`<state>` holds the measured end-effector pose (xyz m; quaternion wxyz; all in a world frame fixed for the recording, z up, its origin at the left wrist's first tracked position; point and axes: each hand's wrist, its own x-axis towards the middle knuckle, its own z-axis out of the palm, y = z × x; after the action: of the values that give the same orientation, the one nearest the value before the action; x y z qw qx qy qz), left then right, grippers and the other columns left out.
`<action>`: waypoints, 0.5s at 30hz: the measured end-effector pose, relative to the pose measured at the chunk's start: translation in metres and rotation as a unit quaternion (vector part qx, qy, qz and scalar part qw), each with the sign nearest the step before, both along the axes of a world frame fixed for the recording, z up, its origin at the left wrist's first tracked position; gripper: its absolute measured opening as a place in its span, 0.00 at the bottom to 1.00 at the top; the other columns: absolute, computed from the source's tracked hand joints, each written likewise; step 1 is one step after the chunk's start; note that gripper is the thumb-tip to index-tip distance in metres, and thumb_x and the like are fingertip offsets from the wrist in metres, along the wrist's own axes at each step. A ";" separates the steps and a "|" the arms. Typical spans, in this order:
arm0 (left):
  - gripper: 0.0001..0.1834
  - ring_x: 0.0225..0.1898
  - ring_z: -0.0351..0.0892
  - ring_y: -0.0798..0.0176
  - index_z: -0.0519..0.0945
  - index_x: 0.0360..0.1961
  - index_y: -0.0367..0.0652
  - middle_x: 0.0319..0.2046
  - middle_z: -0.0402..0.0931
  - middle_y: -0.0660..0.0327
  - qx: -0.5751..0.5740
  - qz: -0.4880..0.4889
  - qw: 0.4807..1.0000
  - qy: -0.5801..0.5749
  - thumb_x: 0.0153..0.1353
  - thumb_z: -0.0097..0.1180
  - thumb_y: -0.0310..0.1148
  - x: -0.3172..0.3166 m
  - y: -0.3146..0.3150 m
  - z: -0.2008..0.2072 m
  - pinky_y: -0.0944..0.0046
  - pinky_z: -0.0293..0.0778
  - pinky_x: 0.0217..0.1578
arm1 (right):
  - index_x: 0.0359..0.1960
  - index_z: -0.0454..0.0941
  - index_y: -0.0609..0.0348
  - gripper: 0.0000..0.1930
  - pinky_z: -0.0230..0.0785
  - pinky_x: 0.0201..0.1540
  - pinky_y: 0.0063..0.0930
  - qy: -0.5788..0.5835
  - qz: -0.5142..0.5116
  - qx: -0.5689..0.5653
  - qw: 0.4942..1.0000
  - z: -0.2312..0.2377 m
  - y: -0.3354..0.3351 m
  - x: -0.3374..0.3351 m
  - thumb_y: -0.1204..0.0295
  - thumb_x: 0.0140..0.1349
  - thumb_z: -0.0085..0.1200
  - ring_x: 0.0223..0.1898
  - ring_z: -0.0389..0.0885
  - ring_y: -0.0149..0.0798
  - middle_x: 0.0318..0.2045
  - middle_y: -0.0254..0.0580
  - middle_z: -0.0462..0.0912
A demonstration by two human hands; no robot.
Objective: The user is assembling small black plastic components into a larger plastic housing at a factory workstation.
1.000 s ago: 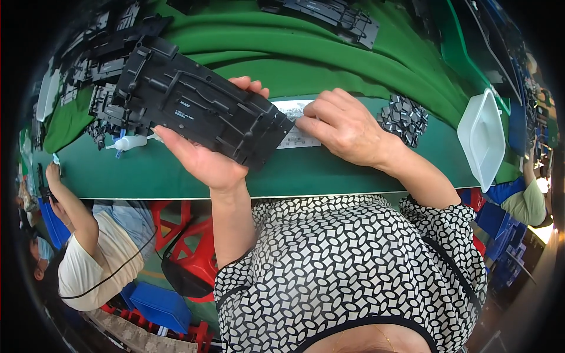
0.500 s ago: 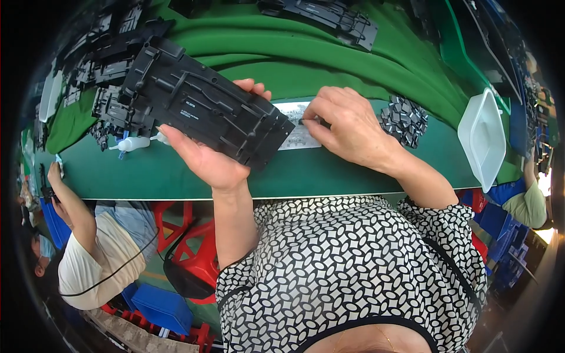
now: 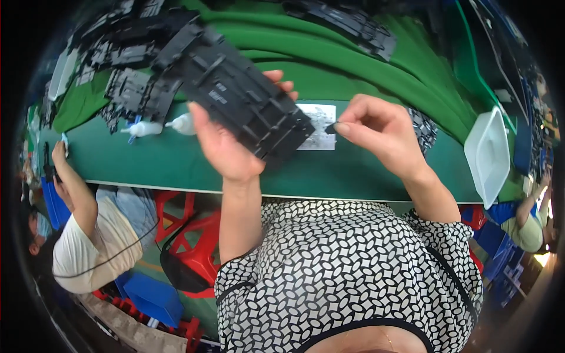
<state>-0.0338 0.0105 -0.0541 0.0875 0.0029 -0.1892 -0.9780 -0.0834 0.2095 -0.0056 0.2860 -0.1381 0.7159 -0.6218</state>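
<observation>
A long black molded plastic tray-like part [image 3: 235,88], ribbed and with small white print, is held tilted above the table. My left hand [image 3: 229,150] grips it from beneath, thumb on the near side and fingertips showing past the far edge. To its right, my right hand [image 3: 382,132] pinches a small dark piece [image 3: 331,127] between thumb and forefinger, a little off the end of the big part. Under that piece lies a white sheet [image 3: 322,112] with grey marks. A heap of small black pieces [image 3: 425,130] sits partly hidden behind my right hand.
Two white squeeze bottles [image 3: 144,129] lie left of my left hand. More black molded parts [image 3: 132,88] are piled at far left and on the green cloth [image 3: 276,50]. A white plastic tub [image 3: 487,156] stands at right. Another person [image 3: 100,235] sits at the left.
The black part has swung to a steeper tilt and, with my left hand, shifted right in the picture. My right hand has lifted back from the white sheet, pinching a small dark piece.
</observation>
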 end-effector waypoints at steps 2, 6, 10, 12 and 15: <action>0.43 0.49 0.70 0.43 0.60 0.60 0.36 0.51 0.67 0.42 -0.057 -0.017 0.998 0.003 0.61 0.23 0.66 -0.003 -0.001 -0.004 0.42 0.66 0.52 | 0.29 0.77 0.63 0.04 0.63 0.27 0.16 0.203 0.019 -0.027 0.979 -0.004 -0.004 0.005 0.78 0.52 0.58 0.24 0.70 0.22 0.23 0.33 0.75; 0.47 0.47 0.72 0.45 0.63 0.56 0.31 0.50 0.68 0.41 -0.080 -0.014 0.997 -0.015 0.61 0.17 0.67 -0.002 0.002 -0.002 0.47 0.69 0.50 | 0.29 0.77 0.59 0.12 0.60 0.27 0.29 0.493 0.058 -0.019 0.868 -0.004 -0.016 0.009 0.81 0.41 0.63 0.23 0.71 0.37 0.23 0.35 0.73; 0.46 0.47 0.73 0.46 0.64 0.56 0.31 0.49 0.69 0.42 -0.100 -0.012 0.995 -0.026 0.61 0.17 0.66 -0.002 0.003 -0.001 0.48 0.70 0.50 | 0.35 0.78 0.59 0.17 0.59 0.27 0.29 0.576 0.103 -0.038 0.810 -0.009 -0.026 0.008 0.82 0.38 0.63 0.24 0.69 0.36 0.25 0.35 0.71; 0.46 0.46 0.73 0.47 0.65 0.55 0.31 0.48 0.70 0.43 -0.100 -0.010 0.994 -0.036 0.61 0.17 0.66 -0.001 0.003 -0.001 0.50 0.70 0.50 | 0.35 0.78 0.59 0.18 0.59 0.27 0.29 0.591 0.115 -0.039 0.797 -0.011 -0.031 0.011 0.82 0.38 0.63 0.24 0.69 0.35 0.25 0.34 0.71; 0.45 0.46 0.74 0.48 0.65 0.55 0.31 0.48 0.70 0.43 -0.117 -0.006 0.993 -0.030 0.61 0.17 0.65 -0.001 0.004 0.000 0.51 0.70 0.49 | 0.35 0.79 0.59 0.19 0.59 0.27 0.29 0.626 0.132 -0.044 0.768 -0.012 -0.034 0.012 0.82 0.36 0.63 0.24 0.69 0.34 0.25 0.32 0.70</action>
<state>-0.0346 0.0144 -0.0542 0.0760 0.0213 -0.3051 -0.9490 -0.0711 0.1759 -0.0172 -0.1527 -0.6018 0.6829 -0.3849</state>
